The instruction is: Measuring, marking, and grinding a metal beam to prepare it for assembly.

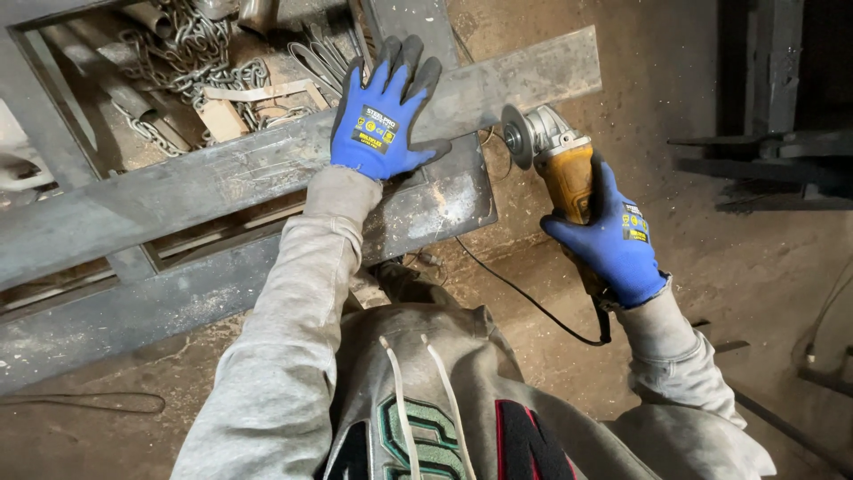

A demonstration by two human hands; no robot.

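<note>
While the left hand (384,116), gloved and spread flat, presses on the long steel bar (267,169) crossing the frame's upper centre to steady it, the right hand (613,240) grips the angle grinder (555,151), disc just beside the bar's edge.

Head camera, looking steeply down, close over workbench (133,311) (single view).

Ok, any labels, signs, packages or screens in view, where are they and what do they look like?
Label on back of left hand glove: dark rectangular patch with yellow round marks, on blue.
Label on right hand glove: small dark patch with yellow marks, near the wrist.
Large lettering on the grey hoodie chest: green and red.
No signs, packages or screens.
</note>
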